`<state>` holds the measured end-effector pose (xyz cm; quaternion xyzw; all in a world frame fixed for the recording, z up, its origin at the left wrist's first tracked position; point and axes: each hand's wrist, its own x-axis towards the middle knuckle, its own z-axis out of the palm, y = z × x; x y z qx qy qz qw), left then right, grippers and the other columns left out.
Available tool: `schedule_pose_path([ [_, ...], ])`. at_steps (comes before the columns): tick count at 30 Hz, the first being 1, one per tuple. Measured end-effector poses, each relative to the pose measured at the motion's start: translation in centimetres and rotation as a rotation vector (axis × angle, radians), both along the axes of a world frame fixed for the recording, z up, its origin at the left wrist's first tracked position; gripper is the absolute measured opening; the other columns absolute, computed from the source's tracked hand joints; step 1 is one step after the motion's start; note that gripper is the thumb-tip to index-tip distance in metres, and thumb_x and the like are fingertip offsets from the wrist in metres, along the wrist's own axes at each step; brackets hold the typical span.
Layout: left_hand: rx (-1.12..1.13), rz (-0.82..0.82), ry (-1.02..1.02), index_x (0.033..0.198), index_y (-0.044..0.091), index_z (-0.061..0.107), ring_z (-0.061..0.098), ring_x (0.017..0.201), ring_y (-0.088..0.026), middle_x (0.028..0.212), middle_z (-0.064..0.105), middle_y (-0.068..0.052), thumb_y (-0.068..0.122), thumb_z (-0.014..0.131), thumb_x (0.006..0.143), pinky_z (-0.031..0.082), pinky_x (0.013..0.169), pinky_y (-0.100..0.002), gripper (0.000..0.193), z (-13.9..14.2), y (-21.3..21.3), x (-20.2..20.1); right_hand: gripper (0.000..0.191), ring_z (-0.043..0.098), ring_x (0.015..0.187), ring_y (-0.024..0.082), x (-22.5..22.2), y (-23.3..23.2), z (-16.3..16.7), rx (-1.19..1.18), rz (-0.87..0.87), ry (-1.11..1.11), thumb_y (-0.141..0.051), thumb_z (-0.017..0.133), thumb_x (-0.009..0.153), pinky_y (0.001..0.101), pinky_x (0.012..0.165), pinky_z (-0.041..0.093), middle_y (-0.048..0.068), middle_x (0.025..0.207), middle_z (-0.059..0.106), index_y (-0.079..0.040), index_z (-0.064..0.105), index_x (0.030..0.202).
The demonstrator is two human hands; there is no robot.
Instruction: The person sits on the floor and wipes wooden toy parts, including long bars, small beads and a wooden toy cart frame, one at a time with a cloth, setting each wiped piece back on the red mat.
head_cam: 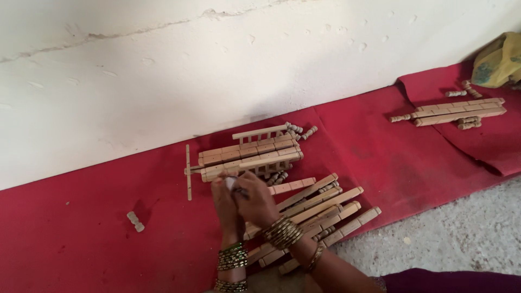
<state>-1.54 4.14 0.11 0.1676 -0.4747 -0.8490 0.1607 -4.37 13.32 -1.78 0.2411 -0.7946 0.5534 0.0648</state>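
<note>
We look down on a red cloth (pixel 108 239) spread along the foot of a white wall (pixel 163 65), with bare concrete floor (pixel 461 239) at lower right. Our left hand (pixel 227 209) and right hand (pixel 255 203), both wrists ringed with bangles (pixel 282 233), meet just below a stack of slotted wooden bars (pixel 249 157) lying beside the wall. The fingers of both hands curl together around a small pale piece (pixel 232 182) pinched between them; what kind of piece it is we cannot tell. Under and to the right of the hands, a second group of long bars (pixel 325 209) lies fanned diagonally across the cloth toward its edge. A thin stick (pixel 188 172) stands crosswise at the left end of the stack, and short turned pegs (pixel 301 131) lie at the stack's far right corner. One loose peg (pixel 135 221) lies alone on the cloth, well left of the hands. A third bundle of bars (pixel 458 113) rests far right, near a yellow cloth bag (pixel 498 62).
</note>
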Motion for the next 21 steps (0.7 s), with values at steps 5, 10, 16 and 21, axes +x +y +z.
schedule_pose_path([
  [5,-0.176,0.006,-0.062,0.122,0.007,0.056,0.065,0.110,-0.026,0.123,0.064,-0.018,0.029,0.039,0.107,0.055,0.096,-0.039,0.032,-0.5,-0.8,-0.3,0.015,0.059,0.078,0.019,-2.3,2.5,-1.5,0.141,-0.158,-0.097,-0.014,0.083,0.075,0.0343,0.070,0.055,0.006,0.085,0.064,-0.008,0.074,0.086],
  [10,-0.289,-0.085,0.124,0.103,0.002,0.061,0.067,0.122,-0.032,0.128,0.067,-0.022,0.005,0.046,0.098,0.056,0.105,-0.048,0.016,-0.9,-0.7,-1.0,0.026,0.071,0.080,0.021,-6.0,12.8,-6.5,0.267,-0.420,-0.486,-0.018,0.079,0.075,0.0366,0.075,0.058,0.013,0.094,0.076,-0.010,0.078,0.100],
  [16,-0.277,-0.218,0.247,0.107,0.003,0.057,0.063,0.128,-0.029,0.129,0.066,-0.021,0.010,0.045,0.099,0.051,0.110,-0.050,0.016,-0.4,0.3,-0.9,0.022,0.072,0.071,0.023,-5.6,14.0,-6.9,0.363,-0.666,-0.515,-0.024,0.066,0.092,0.0385,0.067,0.059,0.014,0.087,0.079,-0.012,0.078,0.106],
  [21,-0.323,-0.075,0.102,0.122,0.003,0.056,0.065,0.117,-0.026,0.123,0.066,-0.017,0.030,0.043,0.103,0.051,0.106,-0.042,0.036,-1.3,-0.7,-1.3,0.019,0.066,0.079,0.024,-1.4,4.6,-1.1,-0.050,-0.291,0.086,-0.009,0.083,0.077,0.0370,0.067,0.056,0.012,0.091,0.065,-0.005,0.069,0.091],
])
